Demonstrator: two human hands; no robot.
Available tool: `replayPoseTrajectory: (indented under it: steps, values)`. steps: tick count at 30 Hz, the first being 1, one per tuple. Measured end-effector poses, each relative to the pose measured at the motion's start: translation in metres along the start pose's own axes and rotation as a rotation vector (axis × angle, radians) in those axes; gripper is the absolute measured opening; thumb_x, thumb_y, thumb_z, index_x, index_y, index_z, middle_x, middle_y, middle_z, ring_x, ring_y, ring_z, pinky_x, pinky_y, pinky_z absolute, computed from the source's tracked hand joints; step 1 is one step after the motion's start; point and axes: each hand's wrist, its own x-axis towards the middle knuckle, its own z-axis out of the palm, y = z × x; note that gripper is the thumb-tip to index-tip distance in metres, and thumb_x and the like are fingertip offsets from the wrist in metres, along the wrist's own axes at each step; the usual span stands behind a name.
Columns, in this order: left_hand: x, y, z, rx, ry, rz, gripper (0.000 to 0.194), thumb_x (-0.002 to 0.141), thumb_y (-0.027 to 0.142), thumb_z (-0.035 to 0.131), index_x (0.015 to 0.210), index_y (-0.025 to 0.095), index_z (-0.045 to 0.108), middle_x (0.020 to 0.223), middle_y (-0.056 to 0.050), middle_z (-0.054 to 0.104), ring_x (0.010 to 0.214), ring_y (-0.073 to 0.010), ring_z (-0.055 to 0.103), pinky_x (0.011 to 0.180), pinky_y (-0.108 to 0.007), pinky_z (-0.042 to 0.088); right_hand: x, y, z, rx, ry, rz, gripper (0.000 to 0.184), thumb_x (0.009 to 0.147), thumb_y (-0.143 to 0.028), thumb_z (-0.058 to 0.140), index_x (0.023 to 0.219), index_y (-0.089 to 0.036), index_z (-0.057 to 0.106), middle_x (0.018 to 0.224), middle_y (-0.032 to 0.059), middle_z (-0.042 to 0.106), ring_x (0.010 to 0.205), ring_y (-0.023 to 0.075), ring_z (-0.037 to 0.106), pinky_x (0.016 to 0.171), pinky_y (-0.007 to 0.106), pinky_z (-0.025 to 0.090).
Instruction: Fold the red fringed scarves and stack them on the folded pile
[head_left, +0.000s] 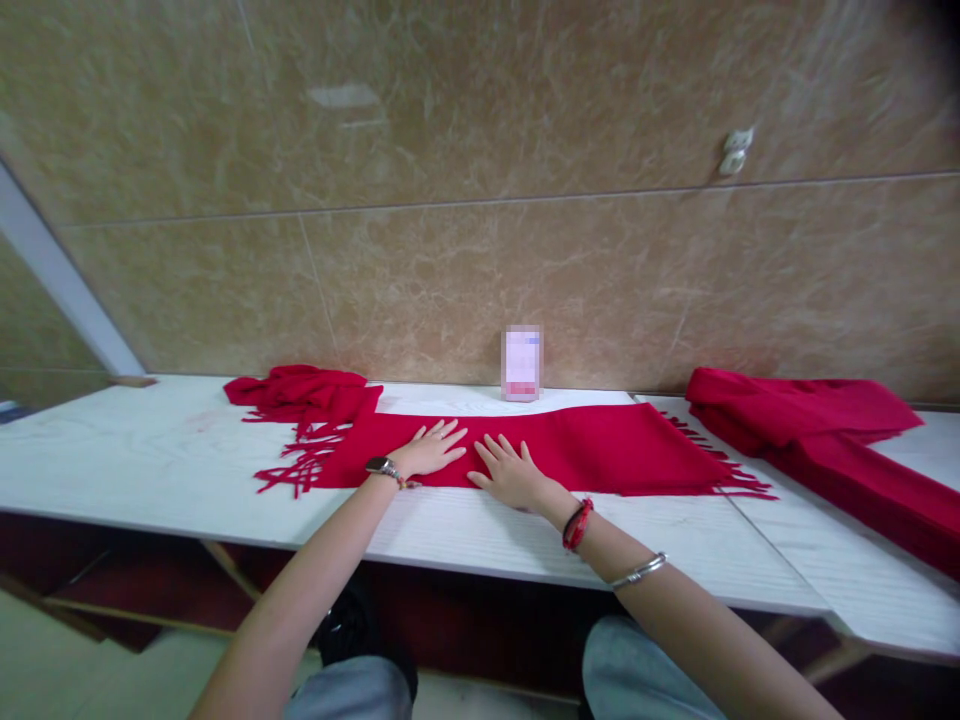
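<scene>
A red fringed scarf (592, 445) lies flat in a long strip on the white table, with tassels at both ends. My left hand (429, 450) rests palm down on its left half, fingers spread. Just right of it, my right hand (514, 472) also presses flat on the scarf, fingers apart. The two hands are close but do not touch each other. Neither hand grasps anything. Cloth directly under both palms is hidden.
A bunched red scarf (304, 392) sits at the back left. More folded red cloth (810, 410) spreads over the right side. A blurred upright rectangular object (522, 362) stands by the tiled wall (450, 270). The white tabletop (150, 450) has open shelving beneath.
</scene>
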Motion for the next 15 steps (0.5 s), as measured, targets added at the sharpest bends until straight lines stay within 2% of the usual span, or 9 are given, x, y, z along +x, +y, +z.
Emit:
replayPoseTrajectory:
  steps: [2,5,8,10,12,15]
  values:
    - [-0.004,0.0,0.003,0.004,-0.057,-0.013,0.053,0.091,0.051,0.025,0.14,0.031,0.022,0.149,-0.002,0.013,0.136,-0.0244,0.008,0.105,-0.051,0.012,-0.003,0.001,-0.002,-0.024,-0.037,0.001,0.064,0.089,-0.054,0.023,0.141,-0.015,0.025,0.147,0.0125,0.021,0.134,0.0306,0.013,0.103,0.058,0.014]
    - [-0.006,-0.003,0.007,0.015,-0.031,0.015,0.052,0.092,0.05,0.023,0.14,0.031,0.021,0.149,-0.001,0.013,0.136,-0.0216,0.007,0.106,-0.049,0.01,-0.014,0.01,-0.009,-0.093,-0.08,-0.009,0.052,0.092,-0.047,0.024,0.136,-0.022,0.035,0.147,0.0093,0.022,0.134,0.0303,0.014,0.101,0.06,0.018]
    - [-0.005,-0.007,0.008,0.009,-0.021,0.028,0.052,0.092,0.051,0.023,0.14,0.031,0.022,0.149,-0.001,0.014,0.136,-0.021,0.008,0.106,-0.048,0.01,-0.028,0.03,-0.015,-0.181,-0.117,-0.061,0.041,0.093,-0.035,0.026,0.128,-0.027,0.047,0.147,0.006,0.023,0.134,0.0331,0.014,0.097,0.065,0.02]
    - [-0.005,-0.007,0.008,-0.001,-0.021,0.032,0.053,0.092,0.053,0.023,0.14,0.031,0.023,0.149,-0.001,0.014,0.136,-0.0213,0.008,0.106,-0.048,0.01,-0.037,0.047,-0.017,-0.229,-0.124,-0.07,0.041,0.092,-0.029,0.028,0.127,-0.027,0.048,0.147,0.006,0.023,0.133,0.035,0.015,0.095,0.068,0.019]
    - [-0.005,-0.007,0.007,-0.007,-0.018,0.034,0.053,0.092,0.053,0.023,0.14,0.031,0.024,0.149,-0.002,0.015,0.136,-0.0216,0.009,0.106,-0.047,0.009,-0.045,0.065,-0.019,-0.257,-0.12,-0.015,0.043,0.091,-0.029,0.029,0.13,-0.027,0.045,0.147,0.0068,0.024,0.133,0.0354,0.016,0.096,0.068,0.017]
    - [-0.007,-0.004,0.005,-0.002,-0.024,0.023,0.052,0.092,0.05,0.025,0.14,0.03,0.024,0.149,-0.003,0.016,0.136,-0.0222,0.009,0.106,-0.047,0.009,-0.056,0.093,-0.023,-0.276,-0.095,0.145,0.048,0.09,-0.034,0.028,0.137,-0.026,0.034,0.147,0.007,0.025,0.133,0.0343,0.016,0.099,0.066,0.012]
